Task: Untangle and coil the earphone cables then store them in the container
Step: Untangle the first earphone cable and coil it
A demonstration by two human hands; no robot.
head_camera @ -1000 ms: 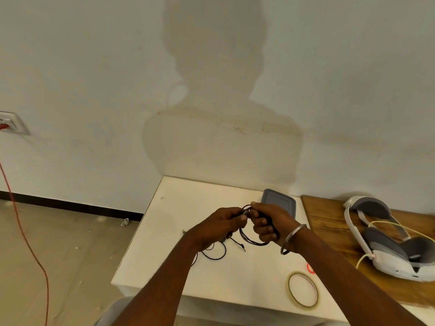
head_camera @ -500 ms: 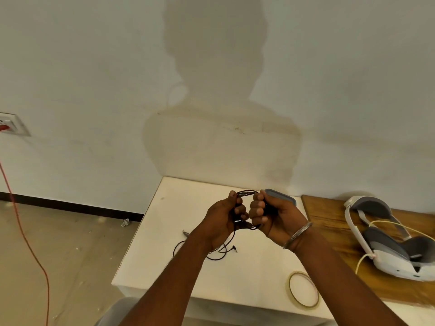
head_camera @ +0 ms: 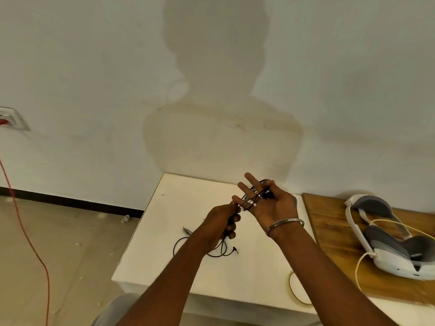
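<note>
My right hand (head_camera: pixel 268 205) is raised palm up above the white table (head_camera: pixel 164 243), its fingers straight and spread. The black earphone cable (head_camera: pixel 253 198) is looped around those fingers, and the thumb pins it at the top. My left hand (head_camera: pixel 223 222) pinches the same cable just left of the loops and holds it taut. The rest of the cable hangs below the left hand and lies on the table, ending in a jack plug (head_camera: pixel 235 249). Only a thin edge of the grey container (head_camera: pixel 297 201) shows behind the right hand.
A ring of clear tape (head_camera: pixel 293 291) lies near the table's front right. A white and grey headset (head_camera: pixel 386 236) with a yellowish cord rests on the wooden table (head_camera: pixel 329 231) to the right. A red cord (head_camera: pixel 26 236) runs down to the floor at left.
My right hand has opened from a fist to a raised, spread palm with the cable looped over its fingers. My left hand has dropped slightly and pulls the cable leftward.
</note>
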